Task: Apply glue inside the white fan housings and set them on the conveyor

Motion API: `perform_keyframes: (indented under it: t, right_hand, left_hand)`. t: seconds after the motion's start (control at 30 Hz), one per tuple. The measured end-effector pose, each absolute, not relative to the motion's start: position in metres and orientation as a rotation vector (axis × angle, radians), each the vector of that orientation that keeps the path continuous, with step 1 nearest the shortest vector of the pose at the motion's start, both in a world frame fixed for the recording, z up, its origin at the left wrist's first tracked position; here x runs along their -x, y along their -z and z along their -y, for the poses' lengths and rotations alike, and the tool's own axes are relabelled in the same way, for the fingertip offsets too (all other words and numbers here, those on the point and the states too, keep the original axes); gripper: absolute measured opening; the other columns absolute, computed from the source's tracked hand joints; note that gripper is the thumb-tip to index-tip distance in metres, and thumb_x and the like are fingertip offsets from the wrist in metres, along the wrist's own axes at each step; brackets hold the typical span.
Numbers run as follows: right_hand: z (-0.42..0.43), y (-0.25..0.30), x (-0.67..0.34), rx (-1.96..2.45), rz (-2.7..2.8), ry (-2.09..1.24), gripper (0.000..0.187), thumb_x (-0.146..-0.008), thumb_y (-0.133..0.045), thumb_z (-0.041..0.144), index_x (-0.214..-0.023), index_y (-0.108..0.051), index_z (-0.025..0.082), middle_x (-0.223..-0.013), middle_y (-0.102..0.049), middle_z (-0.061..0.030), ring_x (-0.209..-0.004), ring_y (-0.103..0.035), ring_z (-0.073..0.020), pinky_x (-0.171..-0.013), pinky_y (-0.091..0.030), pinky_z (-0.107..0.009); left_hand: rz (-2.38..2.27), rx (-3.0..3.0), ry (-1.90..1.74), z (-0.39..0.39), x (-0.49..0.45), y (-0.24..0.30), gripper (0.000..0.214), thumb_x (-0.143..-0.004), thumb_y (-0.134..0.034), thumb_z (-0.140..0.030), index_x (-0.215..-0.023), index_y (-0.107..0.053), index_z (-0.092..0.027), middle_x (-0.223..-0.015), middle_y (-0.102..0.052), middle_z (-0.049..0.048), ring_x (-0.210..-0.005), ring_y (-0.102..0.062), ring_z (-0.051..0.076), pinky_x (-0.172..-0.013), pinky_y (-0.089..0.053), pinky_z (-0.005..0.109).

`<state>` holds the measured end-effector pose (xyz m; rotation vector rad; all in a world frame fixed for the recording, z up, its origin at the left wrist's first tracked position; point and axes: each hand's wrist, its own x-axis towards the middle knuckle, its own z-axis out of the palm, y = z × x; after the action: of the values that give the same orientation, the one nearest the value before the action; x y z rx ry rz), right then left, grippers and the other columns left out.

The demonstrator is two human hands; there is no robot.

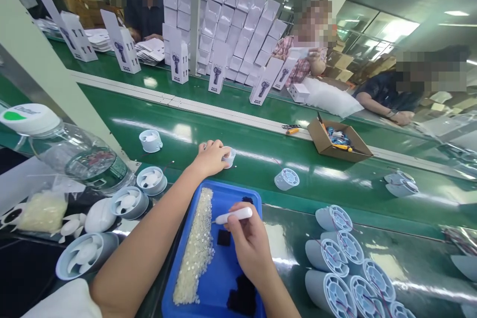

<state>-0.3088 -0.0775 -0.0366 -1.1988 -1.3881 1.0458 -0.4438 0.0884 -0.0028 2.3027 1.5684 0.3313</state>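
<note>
My left hand (pixel 213 158) reaches over the far edge of the tray and grips a small light-blue fan housing (pixel 230 158) on the green belt, its fingers covering most of it. In my right hand (pixel 249 238) is a white pen-like tool (pixel 234 215), held between thumb and fingers. Its thin tip points left, over the blue tray (pixel 219 293). Along the tray's left side lies a long heap of small translucent whitish pieces (pixel 194 253). Black pads (pixel 223 237) lie near my right hand, with more of them at the tray's near end.
Fan housings with blades (pixel 126 202) line the left, beside a large water bottle (pixel 89 154). Several wired housings (pixel 335 253) stand at right. One housing (pixel 286 179) sits on the belt (pixel 253 134). Beyond are a cardboard box (pixel 335 141), white printed boxes (pixel 216 72) and co-workers.
</note>
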Motion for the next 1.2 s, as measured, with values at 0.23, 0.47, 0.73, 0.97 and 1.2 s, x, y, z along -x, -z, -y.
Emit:
perform_keyframes:
  t: [0.23,0.47,0.73,0.97,1.2]
  right_hand:
    - [0.077,0.038,0.308,1.223,1.436,-1.045,0.014,-0.092,-0.047,0.033,-0.098,-0.052,0.021,-0.089,-0.055,-0.0029,-0.075,-0.058,-0.0148,-0.067,-0.05,-0.027]
    - [0.077,0.029,0.308,1.231,1.684,-0.712,0.002,-0.09,-0.049,0.022,-0.089,-0.05,0.022,-0.078,-0.053,-0.0002,-0.066,-0.053,-0.0133,-0.06,-0.045,-0.024]
    - [0.071,0.026,0.287,1.355,1.476,-0.49,0.006,-0.089,-0.051,0.024,-0.085,-0.051,0.021,-0.072,-0.052,0.0019,-0.063,-0.051,-0.0125,-0.059,-0.042,-0.024]
    - [0.069,0.031,0.281,1.47,1.327,-0.494,0.019,-0.088,-0.054,0.032,-0.075,-0.047,0.02,-0.067,-0.048,0.0033,-0.059,-0.046,-0.0118,-0.056,-0.037,-0.025]
    - [0.067,0.034,0.281,1.494,1.311,-0.511,0.02,-0.089,-0.054,0.032,-0.075,-0.046,0.021,-0.067,-0.046,0.004,-0.058,-0.045,-0.0114,-0.055,-0.037,-0.024]
  left_hand:
    - [-1.541,-2.046,-0.727,-0.088,0.436,-0.009,0.016,-0.07,-0.063,-0.037,-0.077,-0.058,-0.023,-0.109,-0.039,0.0041,-0.109,-0.037,0.026,-0.094,-0.033,0.044]
    - [-1.49,-1.916,-1.027,-0.078,0.438,-0.043,0.015,-0.074,-0.061,-0.032,-0.072,-0.053,-0.02,-0.1,-0.037,0.004,-0.102,-0.036,0.022,-0.093,-0.036,0.038]
    - [-1.37,-1.81,-1.262,-0.066,0.438,-0.072,0.019,-0.076,-0.056,-0.025,-0.066,-0.042,-0.019,-0.088,-0.042,0.0014,-0.088,-0.044,0.016,-0.08,-0.04,0.03]
    - [-1.377,-1.624,-1.3,-0.067,0.441,-0.074,0.018,-0.078,-0.054,-0.03,-0.067,-0.043,-0.02,-0.082,-0.045,-0.0004,-0.075,-0.045,0.013,-0.072,-0.037,0.028]
    - [-1.398,-1.512,-1.305,-0.068,0.444,-0.073,0.021,-0.076,-0.055,-0.032,-0.065,-0.042,-0.02,-0.076,-0.045,-0.0011,-0.069,-0.043,0.012,-0.068,-0.035,0.029]
